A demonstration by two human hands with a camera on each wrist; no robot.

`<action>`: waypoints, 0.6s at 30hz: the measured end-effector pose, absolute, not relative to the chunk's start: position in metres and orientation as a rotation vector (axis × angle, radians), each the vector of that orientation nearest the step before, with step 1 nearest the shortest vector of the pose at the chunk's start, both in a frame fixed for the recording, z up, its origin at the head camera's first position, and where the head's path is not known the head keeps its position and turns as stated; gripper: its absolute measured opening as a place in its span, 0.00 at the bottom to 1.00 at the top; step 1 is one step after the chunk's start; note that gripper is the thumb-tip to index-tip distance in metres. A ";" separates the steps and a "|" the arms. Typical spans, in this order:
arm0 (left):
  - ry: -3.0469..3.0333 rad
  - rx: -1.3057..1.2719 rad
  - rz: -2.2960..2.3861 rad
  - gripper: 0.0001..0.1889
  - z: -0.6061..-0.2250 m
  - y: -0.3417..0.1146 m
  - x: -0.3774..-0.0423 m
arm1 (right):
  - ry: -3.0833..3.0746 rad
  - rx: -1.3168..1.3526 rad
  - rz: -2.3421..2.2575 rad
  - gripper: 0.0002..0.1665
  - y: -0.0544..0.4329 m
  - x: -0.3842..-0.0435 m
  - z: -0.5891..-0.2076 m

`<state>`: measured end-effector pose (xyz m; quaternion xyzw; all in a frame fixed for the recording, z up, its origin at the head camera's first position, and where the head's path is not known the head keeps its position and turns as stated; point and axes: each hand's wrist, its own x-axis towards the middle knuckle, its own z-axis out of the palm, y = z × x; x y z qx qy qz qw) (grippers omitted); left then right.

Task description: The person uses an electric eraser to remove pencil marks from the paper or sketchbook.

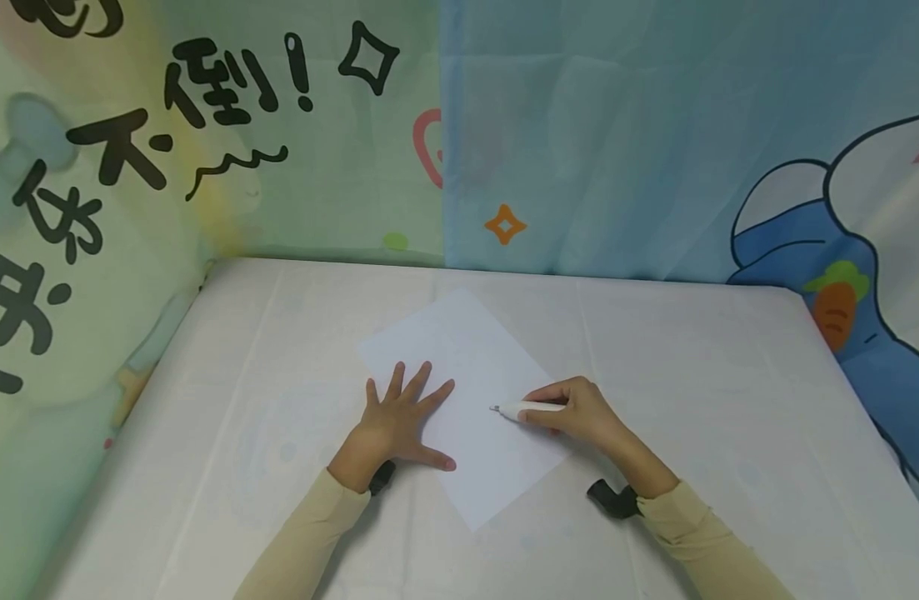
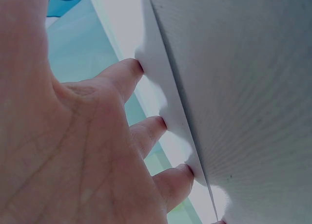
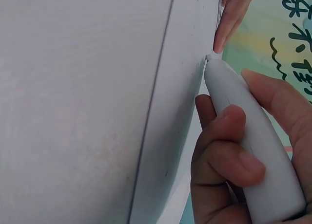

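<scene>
A white sheet of paper lies on the white-covered table, turned so that one corner points toward me. My left hand rests on its left part with the fingers spread wide; the left wrist view has several fingertips pressing the sheet. In my right hand is a thick white pen with a thin metal tip, pinched between thumb and curled fingers. The pen tip points left and is right at the paper's surface, near the middle of the sheet. No clear marks show around it.
The table's white cloth stretches around the paper on all sides, with fold creases. Behind and to the left hangs a printed backdrop with large black characters and a cartoon figure. A dark strap piece sits at the right wrist.
</scene>
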<state>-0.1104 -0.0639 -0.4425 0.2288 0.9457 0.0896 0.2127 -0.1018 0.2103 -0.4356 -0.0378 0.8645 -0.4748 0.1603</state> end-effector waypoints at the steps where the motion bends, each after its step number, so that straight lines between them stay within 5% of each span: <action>1: 2.626 0.635 0.250 0.58 -0.442 -0.064 -0.110 | 2.473 -0.108 -1.353 0.20 0.210 -0.102 -0.436; 18: 2.637 0.641 0.234 0.58 -0.444 -0.064 -0.112 | 2.450 -0.010 -1.365 0.20 0.212 -0.105 -0.435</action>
